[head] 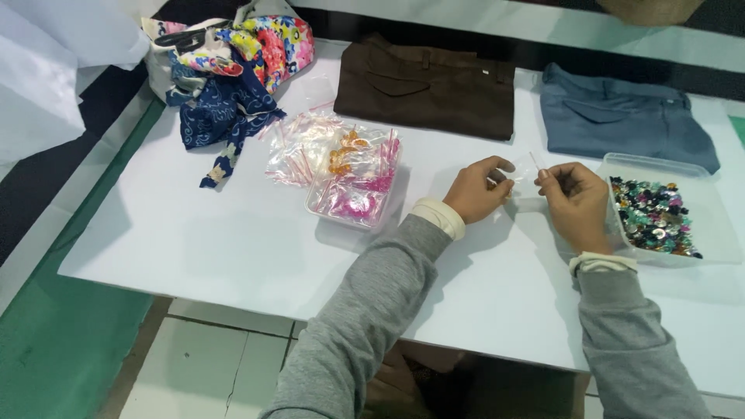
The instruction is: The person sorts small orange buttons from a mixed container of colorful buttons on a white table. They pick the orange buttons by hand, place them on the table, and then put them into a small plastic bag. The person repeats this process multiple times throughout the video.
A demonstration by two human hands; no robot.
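Both hands meet over the white surface (233, 233), each pinching one edge of a small clear plastic bag (521, 180) held between them just above the sheet; the bag has a thin red strip along its top edge that sticks up beside the right thumb. The left hand (479, 190) grips the bag's left side with thumb and forefinger pressed together, its other fingers curled under, and the right hand (576, 203) pinches the right side the same way, knuckles turned toward the camera. Both arms wear grey sleeves with cream cuffs showing at the wrists. Just beside the right hand, touching or nearly touching it, stands a clear plastic tray (660, 167) filled with mixed beads (653, 217) in green, dark, silver and pink. To the left of the left hand, a little apart, sits a second clear container (320, 208) holding small bags of pink and orange pieces (358, 182), with a loose heap of empty clear bags (299, 143) with red strips lying against its far side. Along the far edge of the surface lie a folded brown garment (427, 87) and a folded blue-grey garment (621, 116), well apart from the hands, and at the far left corner a heap of flowered and navy patterned cloth (233, 66)
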